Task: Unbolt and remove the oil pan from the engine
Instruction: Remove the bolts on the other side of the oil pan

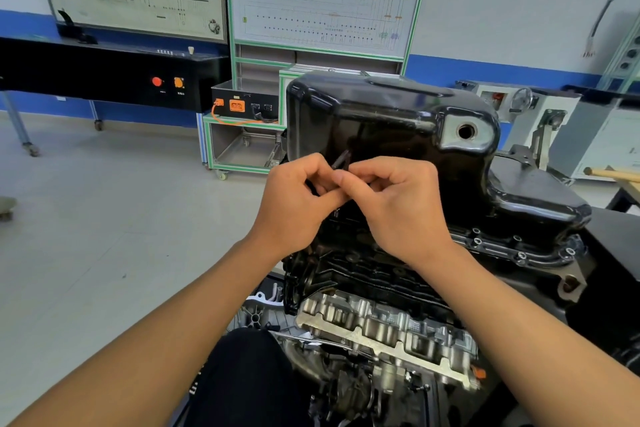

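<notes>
A glossy black oil pan (388, 121) sits on top of the upturned engine (381, 329), its drain hole (465, 131) facing me at the upper right. Bolt holes show along the pan's flange (519, 248) on the right. My left hand (298, 198) and my right hand (398, 204) meet in front of the pan's near wall. Their curled fingers pinch a small dark bolt (341, 160) that sticks up between them. How each fingertip lies on the bolt is hidden.
A green-framed trainer cart (242, 135) with an orange-socketed box stands behind the engine on the left. A black bench (104, 73) with red and orange buttons runs along the wall. Grey machine stands (540, 121) crowd the right. Bare floor lies to the left.
</notes>
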Tool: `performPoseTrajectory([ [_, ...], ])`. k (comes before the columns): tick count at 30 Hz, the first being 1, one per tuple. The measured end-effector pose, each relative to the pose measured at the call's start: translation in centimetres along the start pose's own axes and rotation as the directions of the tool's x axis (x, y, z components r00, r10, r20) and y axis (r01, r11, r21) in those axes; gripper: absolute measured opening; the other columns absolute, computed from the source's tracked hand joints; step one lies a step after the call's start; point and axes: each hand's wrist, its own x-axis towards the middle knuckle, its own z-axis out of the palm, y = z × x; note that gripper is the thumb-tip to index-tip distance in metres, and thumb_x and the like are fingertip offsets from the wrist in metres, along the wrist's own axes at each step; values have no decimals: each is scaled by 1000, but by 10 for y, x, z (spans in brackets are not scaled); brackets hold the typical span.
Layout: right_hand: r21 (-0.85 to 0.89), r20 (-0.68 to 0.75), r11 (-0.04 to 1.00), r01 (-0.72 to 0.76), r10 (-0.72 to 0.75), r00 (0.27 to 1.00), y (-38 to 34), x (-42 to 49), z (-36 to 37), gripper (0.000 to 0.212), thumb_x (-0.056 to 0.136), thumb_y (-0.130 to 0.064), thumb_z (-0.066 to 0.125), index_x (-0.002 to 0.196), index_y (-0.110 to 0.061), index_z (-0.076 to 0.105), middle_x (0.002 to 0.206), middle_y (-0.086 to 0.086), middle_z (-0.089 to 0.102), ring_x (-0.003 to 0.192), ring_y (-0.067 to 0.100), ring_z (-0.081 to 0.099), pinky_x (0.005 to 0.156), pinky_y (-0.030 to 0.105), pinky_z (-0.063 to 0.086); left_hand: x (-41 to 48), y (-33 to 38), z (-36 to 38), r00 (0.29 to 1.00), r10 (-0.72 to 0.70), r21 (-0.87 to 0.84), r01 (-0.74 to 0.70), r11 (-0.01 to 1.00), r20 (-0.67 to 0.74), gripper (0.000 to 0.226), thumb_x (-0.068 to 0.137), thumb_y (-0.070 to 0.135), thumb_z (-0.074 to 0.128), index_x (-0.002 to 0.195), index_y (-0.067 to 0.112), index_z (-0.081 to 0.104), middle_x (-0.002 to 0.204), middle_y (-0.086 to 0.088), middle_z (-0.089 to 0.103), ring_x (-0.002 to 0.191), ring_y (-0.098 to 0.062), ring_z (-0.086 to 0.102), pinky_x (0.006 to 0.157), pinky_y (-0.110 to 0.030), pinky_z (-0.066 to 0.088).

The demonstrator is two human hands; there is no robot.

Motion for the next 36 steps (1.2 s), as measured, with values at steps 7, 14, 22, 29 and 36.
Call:
performPoseTrajectory([
  [7, -75, 135, 997, -17, 27, 990, 6, -2, -4, 19, 100, -18, 59, 96, -9, 75, 74, 3, 70, 68, 18, 66, 63, 46, 54, 0, 3, -13, 984, 41, 27, -47, 999, 172, 18, 92, 12, 66, 101, 24, 76, 83, 3, 73, 63, -11, 62, 59, -26, 50],
  [14, 26, -8, 1000, -18, 18, 1000, 2, 4, -2, 6, 89, -17, 75, 85, -16, 80, 69, -4, 74, 64, 11, 70, 60, 31, 58, 2, 5, -4, 998, 55, 67, -55, 996, 11, 9, 79, 11, 80, 84, 12, 73, 68, 16, 64, 56, 4, 56, 56, -5, 40],
  [22, -16, 206, 1000, -23, 26, 978, 3, 5, -9, 19, 100, -16, 60, 91, -9, 75, 69, -6, 68, 68, 14, 66, 65, 30, 55, 5, 8, -14, 986, 74, 54, -83, 995, 149, 13, 87, 9, 72, 88, 20, 77, 79, 11, 73, 77, -10, 68, 73, -19, 53],
  [29, 54, 27, 998, -23, 21, 999, 0, 7, -3, 9, 90, -15, 74, 85, -11, 81, 72, 5, 73, 67, 19, 68, 61, 44, 54, 9, 12, -7, 995, 51, 77, -57, 995, 86, 7, 80, 13, 80, 82, 12, 73, 68, 8, 63, 64, -4, 57, 61, -14, 44],
  [36, -13, 197, 1000, -3, 6, 980, 0, 5, -9, 19, 101, -13, 56, 103, -10, 75, 80, -12, 69, 79, 9, 68, 72, 33, 56, 8, 8, -18, 973, 23, 36, -32, 999, 230, 15, 90, 11, 69, 100, 19, 77, 88, 0, 74, 87, -17, 68, 81, -37, 57],
])
